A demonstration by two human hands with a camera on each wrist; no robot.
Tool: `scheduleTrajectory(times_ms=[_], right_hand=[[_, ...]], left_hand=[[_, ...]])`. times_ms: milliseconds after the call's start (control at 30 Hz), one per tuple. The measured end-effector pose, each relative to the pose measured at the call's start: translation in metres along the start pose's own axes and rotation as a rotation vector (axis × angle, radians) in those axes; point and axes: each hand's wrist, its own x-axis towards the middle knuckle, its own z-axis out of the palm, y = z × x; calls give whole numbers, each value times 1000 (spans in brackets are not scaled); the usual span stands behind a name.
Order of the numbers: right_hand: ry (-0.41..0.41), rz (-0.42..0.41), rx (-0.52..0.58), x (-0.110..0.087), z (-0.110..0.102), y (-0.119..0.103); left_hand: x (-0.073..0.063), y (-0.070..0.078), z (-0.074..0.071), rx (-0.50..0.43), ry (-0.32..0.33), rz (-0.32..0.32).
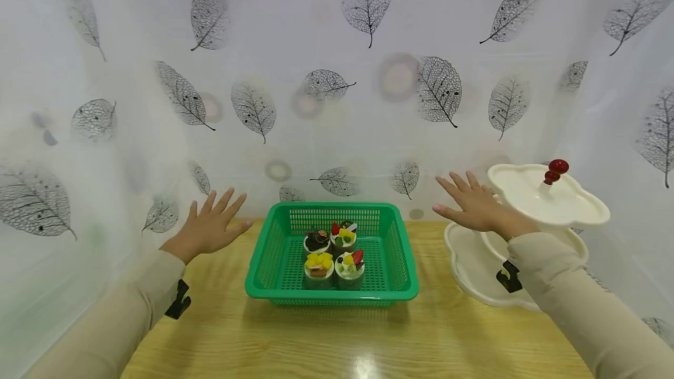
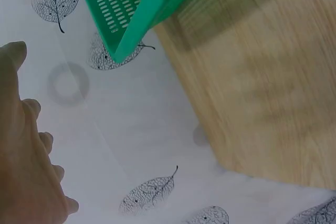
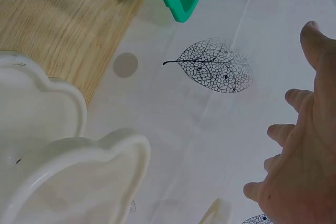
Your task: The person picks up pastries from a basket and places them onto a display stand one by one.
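Note:
A green plastic basket (image 1: 332, 295) sits mid-table, with several small dessert cups inside. One cup has yellow fruit cubes (image 1: 319, 262); another carries a strawberry slice (image 1: 358, 257). Behind them are a dark-topped cup (image 1: 317, 242) and one with mixed fruit (image 1: 344, 236). My left hand (image 1: 213, 229) hovers left of the basket, fingers spread, holding nothing. On the other side my right hand (image 1: 474, 203) is held up with spread fingers, between the basket and a cream tiered stand (image 1: 558, 203). Neither hand touches the basket.
The stand has scalloped tiers and a red knob (image 1: 558, 166) on top; my right forearm passes in front of it. A wooden table (image 1: 337, 338) lies beneath everything. Behind hangs a whitish curtain (image 1: 337, 133) printed with dark leaves.

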Motion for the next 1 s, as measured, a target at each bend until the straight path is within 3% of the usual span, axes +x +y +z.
scheduleTrajectory(times_ms=[133,267,500,700,900,1000], right_hand=[[-6,2,10,3,5,-1],[-18,-10,35,6,13,-4],[-48,-18,47,9,24,-8],[-57,-22,78,9,33,-9],[-65,-31,130,11,46,-10],[-59,-41,153,11,53,-13]], left_hand=[[1,6,8,10,22,16],[-3,22,23,27,72,45],[-20,68,69,43,193,161],[-41,101,108,-13,235,269],[-54,112,136,19,196,321],[-55,112,146,48,223,328]])
